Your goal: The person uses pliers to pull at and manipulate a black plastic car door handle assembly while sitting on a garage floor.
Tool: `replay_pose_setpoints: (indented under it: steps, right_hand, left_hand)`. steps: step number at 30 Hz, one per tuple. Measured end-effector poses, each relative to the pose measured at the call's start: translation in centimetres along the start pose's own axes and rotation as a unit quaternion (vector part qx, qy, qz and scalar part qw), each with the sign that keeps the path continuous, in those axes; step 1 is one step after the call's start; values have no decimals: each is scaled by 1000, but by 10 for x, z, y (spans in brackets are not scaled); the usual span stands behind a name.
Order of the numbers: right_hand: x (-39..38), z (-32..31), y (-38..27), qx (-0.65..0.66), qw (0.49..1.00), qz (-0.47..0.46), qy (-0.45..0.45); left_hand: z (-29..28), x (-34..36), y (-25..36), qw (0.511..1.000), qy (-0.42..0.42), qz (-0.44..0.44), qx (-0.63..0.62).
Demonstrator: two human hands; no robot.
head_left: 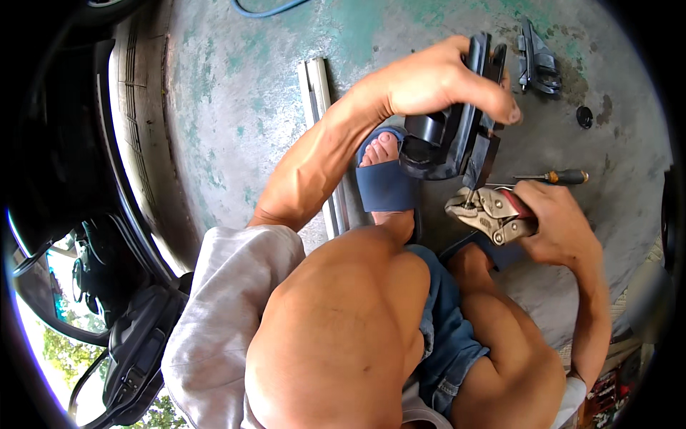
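My left hand point(450, 80) is closed around a black plastic part point(443, 146) with a flat rail-like side and a rounded cup-shaped end. It holds the part up off the floor, in front of my sandalled foot. My right hand point(561, 222) grips a pair of locking pliers point(493, 213) with metal jaws and some red at the handle. The plier jaws are at a thin metal pin or screw at the lower end of the black part. Whether the jaws are clamped tight on it is hard to tell. My fingers hide much of the plier handles.
A screwdriver point(561, 176) lies on the concrete floor beyond my right hand. Farther off are a similar black part point(537, 61) and a small black round piece point(584, 116). A long metal rail point(314, 93) lies behind my left forearm. A car point(93, 179) stands at the left.
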State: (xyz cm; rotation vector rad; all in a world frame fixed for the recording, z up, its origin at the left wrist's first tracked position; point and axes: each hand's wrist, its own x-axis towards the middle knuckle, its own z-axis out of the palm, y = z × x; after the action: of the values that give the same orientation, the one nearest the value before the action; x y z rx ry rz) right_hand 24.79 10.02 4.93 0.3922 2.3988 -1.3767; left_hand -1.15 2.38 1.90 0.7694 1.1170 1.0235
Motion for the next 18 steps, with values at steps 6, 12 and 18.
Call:
replay_pose_setpoints:
  steps: [6, 12, 18]
  right_hand:
    - [-1, -16, 7, -41, 999, 20, -13]
    - [3, -35, 3, -112, 992, 39, -46]
    - [2, -33, 3, -168, 984, 64, -9]
  left_hand:
    - [1, 2, -13, 999, 47, 19, -10]
    - [3, 0, 0, 989, 37, 5, 144]
    - [8, -9, 11, 948, 114, 33, 295]
